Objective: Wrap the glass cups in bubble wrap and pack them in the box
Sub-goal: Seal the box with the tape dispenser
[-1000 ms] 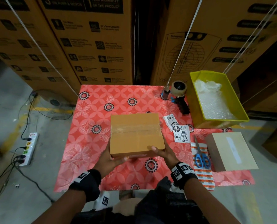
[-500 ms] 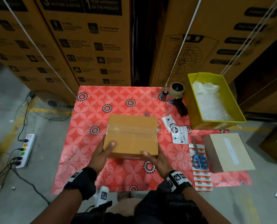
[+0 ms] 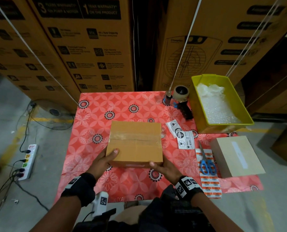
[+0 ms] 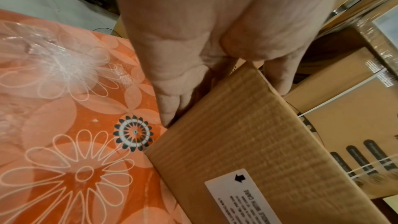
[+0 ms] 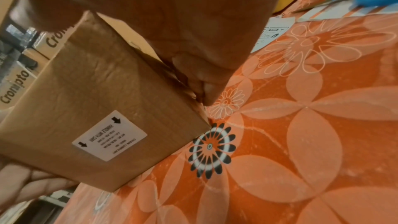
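Note:
A brown cardboard box, its top seam taped shut, sits in the middle of the red flowered table. My left hand grips its near left corner with the thumb on top; the left wrist view shows that left hand with fingers down the side of the box. My right hand holds the near right corner. In the right wrist view the right hand presses the box, which bears a white label. Bubble wrap lies in a yellow tub. No glass cups show.
A tape dispenser stands left of the tub. Fragile stickers, blue scissors on an orange label sheet and a second closed box fill the table's right side. Big cartons stand behind. A power strip lies on the floor.
My hands went from cupping the box's near underside to gripping its two near corners. The left thumb came up onto the top, and the box settled lower onto the cloth.

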